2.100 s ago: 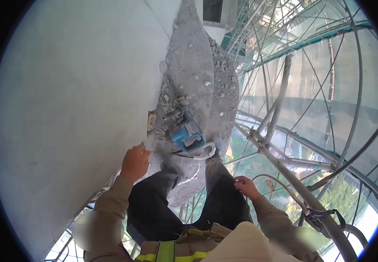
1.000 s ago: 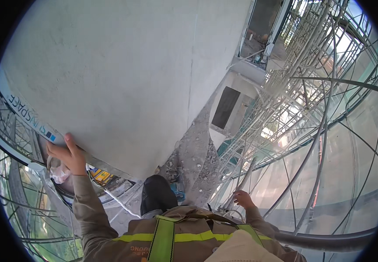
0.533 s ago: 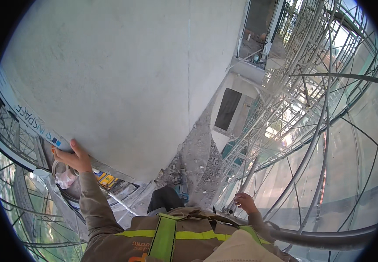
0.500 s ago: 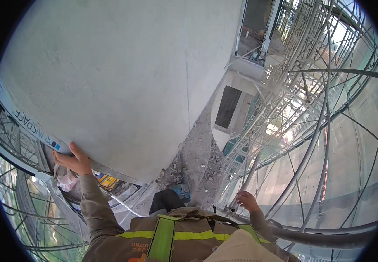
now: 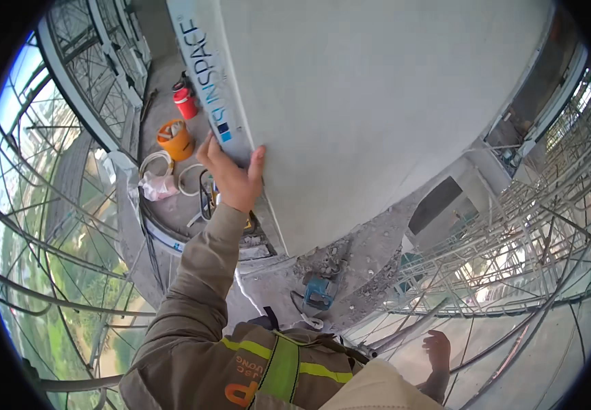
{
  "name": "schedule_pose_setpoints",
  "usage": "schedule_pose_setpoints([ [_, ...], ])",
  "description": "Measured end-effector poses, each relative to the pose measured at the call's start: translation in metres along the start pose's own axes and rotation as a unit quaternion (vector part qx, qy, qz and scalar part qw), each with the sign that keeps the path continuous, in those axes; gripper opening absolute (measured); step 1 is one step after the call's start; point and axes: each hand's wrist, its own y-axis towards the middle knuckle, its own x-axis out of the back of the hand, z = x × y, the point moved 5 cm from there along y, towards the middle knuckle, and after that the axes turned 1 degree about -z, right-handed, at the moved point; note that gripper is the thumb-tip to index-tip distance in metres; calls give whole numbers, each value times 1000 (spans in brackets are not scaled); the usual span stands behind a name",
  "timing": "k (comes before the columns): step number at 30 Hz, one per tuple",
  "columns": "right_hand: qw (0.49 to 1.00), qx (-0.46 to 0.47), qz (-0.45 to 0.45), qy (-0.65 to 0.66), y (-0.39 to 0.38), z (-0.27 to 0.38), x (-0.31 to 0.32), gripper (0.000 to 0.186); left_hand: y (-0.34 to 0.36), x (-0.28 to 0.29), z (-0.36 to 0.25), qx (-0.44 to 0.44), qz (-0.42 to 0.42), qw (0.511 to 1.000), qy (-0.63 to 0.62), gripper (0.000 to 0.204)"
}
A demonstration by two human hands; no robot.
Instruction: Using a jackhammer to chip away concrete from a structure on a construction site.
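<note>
Gripping: your left hand [image 5: 232,174] is closing around the edge of the pale wall [image 5: 391,116], the thumb pressing on the broad face and the fingers wrapping over the narrow printed end strip [image 5: 203,75].
Right hand: your right hand [image 5: 437,350] is hanging out beside a scaffold pole [image 5: 408,331], its fingers bending loosely and nothing showing in them; the view is not revealing whether it is touching the pole.
Wall: it is rising right in front of you, its edge running down past your left wrist to a corner near the floor [image 5: 271,290].
Blue power tool: the blue power tool [image 5: 319,294] is lying below that corner, just beside the rubble [image 5: 328,261], and neither hand is touching it.
Past the edge: an orange bucket [image 5: 176,142], a red container [image 5: 185,104] and a plastic bag [image 5: 159,188] are sitting to the left of your left hand.
Step in hand: you are probably steadying yourself at the edge, with the left hand doing the bearing.
Next move: any shift is likely calling for a sure left grip, a firm hold for the right hand and careful footing around the tool and rubble.
</note>
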Motion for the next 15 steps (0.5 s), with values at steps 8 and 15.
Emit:
schedule_pose_setpoints([
  [8,937,220,-149,-227,-71,154,53,18,41,37,7,1,24,993,-112,97],
  [15,742,267,-425,-443,-223,321,134,21,87,19,-15,-175,-73,973,-133,108],
])
